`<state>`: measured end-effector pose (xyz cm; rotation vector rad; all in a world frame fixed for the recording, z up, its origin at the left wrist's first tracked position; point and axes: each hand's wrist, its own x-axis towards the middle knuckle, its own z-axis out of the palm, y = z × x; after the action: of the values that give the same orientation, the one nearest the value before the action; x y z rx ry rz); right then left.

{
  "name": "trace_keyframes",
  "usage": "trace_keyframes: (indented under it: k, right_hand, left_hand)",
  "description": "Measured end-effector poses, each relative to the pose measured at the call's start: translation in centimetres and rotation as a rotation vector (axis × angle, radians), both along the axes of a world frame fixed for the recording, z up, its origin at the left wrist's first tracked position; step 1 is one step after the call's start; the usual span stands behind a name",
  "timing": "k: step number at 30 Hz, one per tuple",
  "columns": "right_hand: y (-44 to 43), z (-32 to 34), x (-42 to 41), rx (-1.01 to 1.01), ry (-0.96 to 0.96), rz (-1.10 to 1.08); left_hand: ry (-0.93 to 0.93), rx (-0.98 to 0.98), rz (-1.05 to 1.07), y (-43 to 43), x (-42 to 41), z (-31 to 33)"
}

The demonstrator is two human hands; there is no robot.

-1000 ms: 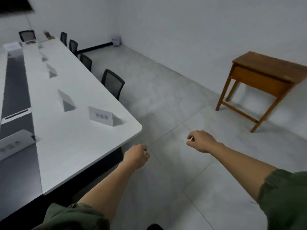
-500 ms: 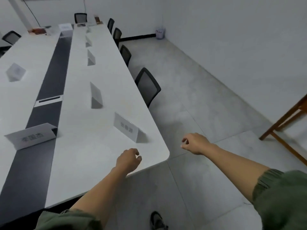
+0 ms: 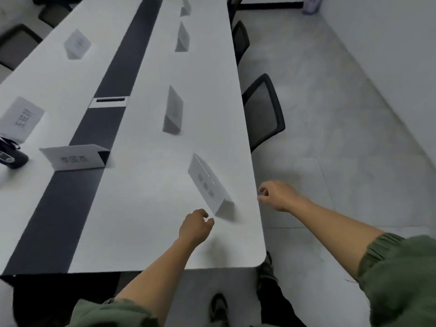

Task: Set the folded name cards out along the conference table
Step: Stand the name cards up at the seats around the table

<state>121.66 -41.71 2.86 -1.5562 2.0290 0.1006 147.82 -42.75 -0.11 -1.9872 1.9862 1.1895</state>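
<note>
A long white conference table [image 3: 146, 232] with a dark centre strip runs away from me. Several folded white name cards stand on it. The nearest card [image 3: 208, 185] stands close to the right edge, just ahead of my hands. Another card [image 3: 75, 158] sits on the dark strip, one [image 3: 174, 110] farther up the right side, and one [image 3: 22, 119] at the left. My left hand [image 3: 194, 226] hovers over the table just short of the nearest card, fingers curled, holding nothing. My right hand [image 3: 274, 195] hangs past the table's right edge, fingers loosely curled, holding nothing.
Black mesh chairs [image 3: 263, 112] stand along the right side of the table, and others at the far left [image 3: 16, 43]. A dark object [image 3: 10, 158] lies at the table's left edge. A cable hatch [image 3: 109, 101] sits in the strip. Grey tiled floor lies to the right.
The view has swung left and down onto the table. Both hands have come closer to the nearest card; my left hand is now over the tabletop.
</note>
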Motion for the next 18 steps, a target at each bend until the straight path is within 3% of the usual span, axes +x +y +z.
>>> trace_keyframes:
  k: [7, 18]
  right_hand:
    - [-10.6, -5.0, -1.6, 0.008, 0.007, 0.252]
    - [-19.1, -11.0, -0.4, -0.024, 0.059, 0.553]
  left_hand:
    - [0.179, 0.080, 0.370, -2.9, -3.9, 0.0]
    - [0.010, -0.036, 0.575, -3.7, -4.7, -1.4]
